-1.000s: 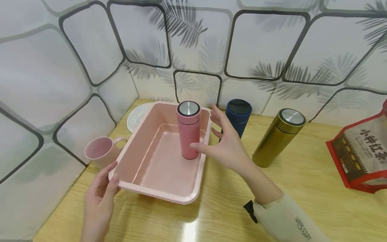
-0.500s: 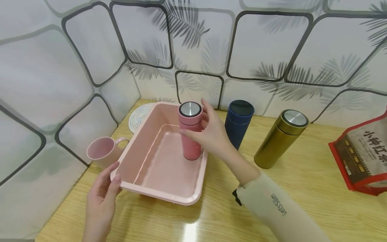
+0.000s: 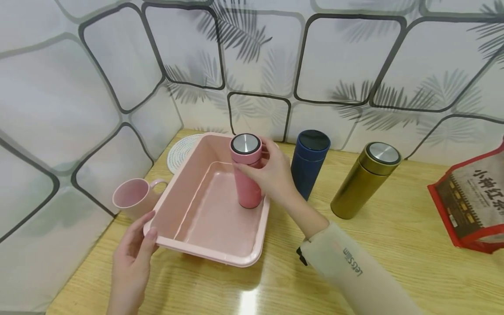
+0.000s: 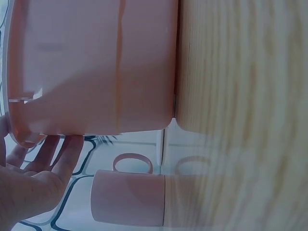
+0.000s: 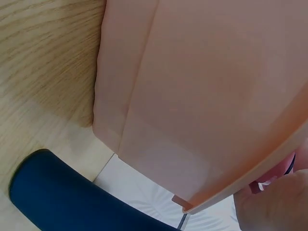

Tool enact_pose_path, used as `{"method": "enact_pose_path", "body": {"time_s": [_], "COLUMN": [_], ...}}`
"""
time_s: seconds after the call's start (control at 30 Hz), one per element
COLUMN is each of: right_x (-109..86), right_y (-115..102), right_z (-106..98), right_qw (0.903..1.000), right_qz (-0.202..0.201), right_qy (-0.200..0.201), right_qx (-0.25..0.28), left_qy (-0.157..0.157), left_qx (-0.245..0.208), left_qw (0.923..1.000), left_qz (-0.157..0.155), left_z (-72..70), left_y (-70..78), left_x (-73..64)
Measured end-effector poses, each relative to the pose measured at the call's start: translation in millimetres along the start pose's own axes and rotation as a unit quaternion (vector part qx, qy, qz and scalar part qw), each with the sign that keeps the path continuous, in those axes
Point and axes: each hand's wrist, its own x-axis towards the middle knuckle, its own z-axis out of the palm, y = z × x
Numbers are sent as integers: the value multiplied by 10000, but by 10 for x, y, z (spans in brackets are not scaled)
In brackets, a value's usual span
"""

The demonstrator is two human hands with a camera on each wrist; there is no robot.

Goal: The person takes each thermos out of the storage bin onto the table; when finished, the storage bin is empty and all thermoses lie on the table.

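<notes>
A pink thermos bottle [image 3: 249, 186] with a silver-topped lid stands inside the pink plastic basin [image 3: 204, 251], by its right wall. My right hand [image 3: 275, 170] grips the upper part of this bottle, thumb across its front and fingers behind. In the right wrist view only a piece of the right hand [image 5: 274, 202] shows past the basin's rim. At the basin's near left corner my left hand [image 3: 131, 258] holds the rim, thumb on top. From the left wrist view, the left hand's fingers [image 4: 70, 154] reach beneath that rim.
Right of the basin stand a blue thermos [image 3: 309, 164] and a gold thermos [image 3: 364, 181]. A pink mug [image 3: 135, 201] is close to the basin's left side, with a round woven mat [image 3: 181, 151] behind. A red-edged tea bag [image 3: 472, 201] stands far right. Patterned walls border the table.
My right hand has moved left from beside the pink thermos bottle and closed its grip around the upper part. The bottle stays in the basin, and the left hand keeps its hold on the rim.
</notes>
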Motion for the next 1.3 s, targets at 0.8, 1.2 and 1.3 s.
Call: {"method": "enact_pose_path", "body": {"time_s": [0.8,1.2,1.3], "right_x": [-279,-792,-945], "right_y": [-857,-1306,-1178], "right_z": [-445,-858,-902], "right_qw": [9857,9498,9512], "right_qz": [-1522,-2332,-2242], "right_qy": [545,542,444], "right_qx": [476,2013,2075], "left_qy": [50,63,69], "left_qx": [-8,-40,-55], "left_qw": [10000,10000,10000], "left_qz": [-40,-14,10], "left_z": [3,15,19], "left_y": [-14,-18,-23], "left_x": [-8,-13,-15]}}
